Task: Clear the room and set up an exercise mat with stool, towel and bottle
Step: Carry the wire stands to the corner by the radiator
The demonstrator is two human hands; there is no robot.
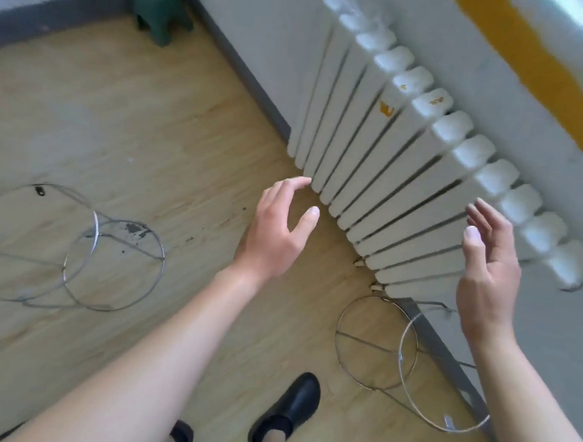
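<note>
A small dark green stool (158,7) stands in the far corner of the room, against the grey skirting. Two wire-ring frames lie on the wooden floor: one (76,252) at the left, one (408,361) at the right, below the radiator. My left hand (276,230) hovers open above the floor near the radiator's lower edge, fingers spread and holding nothing. My right hand (488,267) is raised in front of the radiator, palm turned inward, also open and holding nothing. No mat, towel or bottle is in view.
A white ribbed radiator (400,152) runs along the right wall above a grey skirting (244,71). Dark crumbs and stains (136,230) mark the floor. My black shoe (292,408) stands at the bottom centre.
</note>
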